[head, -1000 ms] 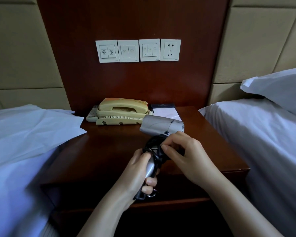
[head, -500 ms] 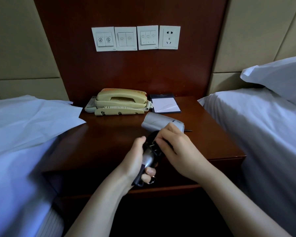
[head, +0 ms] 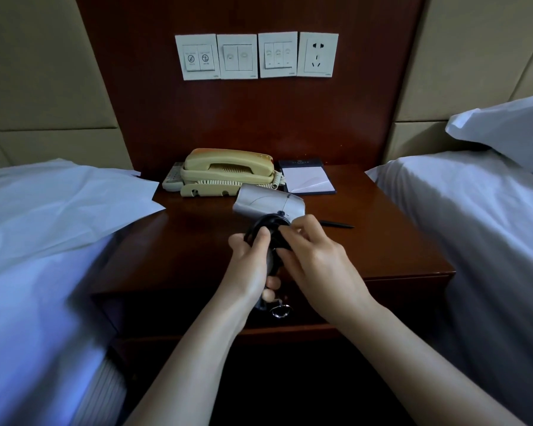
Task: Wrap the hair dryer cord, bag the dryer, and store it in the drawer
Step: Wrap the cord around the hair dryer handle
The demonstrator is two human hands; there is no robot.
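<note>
Item: silver-grey plastic hair dryer [head: 268, 203], short rounded barrel, seam line across the casing. Held in the air over the front half of the nightstand, barrel pointing left and away, handle slanting down toward the person.

Black rubber cord [head: 266, 225]: coiled in several loops round the top of the handle, just under the barrel.

Left hand [head: 253, 265]: fingers curled round the handle, thumb laid up against the cord loops.

Right hand [head: 316, 261]: fingertips bunched together, pinching the cord against the handle from the right side.

Small metal ring [head: 280, 311]: just below the left hand; what it is fixed to cannot be told.

Surface: dark reddish polished wooden nightstand [head: 382, 247]. On it, at the back: beige corded telephone [head: 228, 170]; white keypad device [head: 171, 182] touching the telephone's left side; white notepad in a dark folder [head: 308, 179] just right of the telephone. Slim black pen [head: 336, 224] lying right of the dryer.

Room: dark wooden wall panel [head: 259, 124] bearing three white switch plates [head: 237, 56] and one white wall socket [head: 319, 53] in a row. Beige padded wall panels [head: 43, 72] on either side. White-sheeted bed on the left [head: 43, 229], white-sheeted bed on the right [head: 462, 216], the latter with a white pillow [head: 505, 127].
</note>
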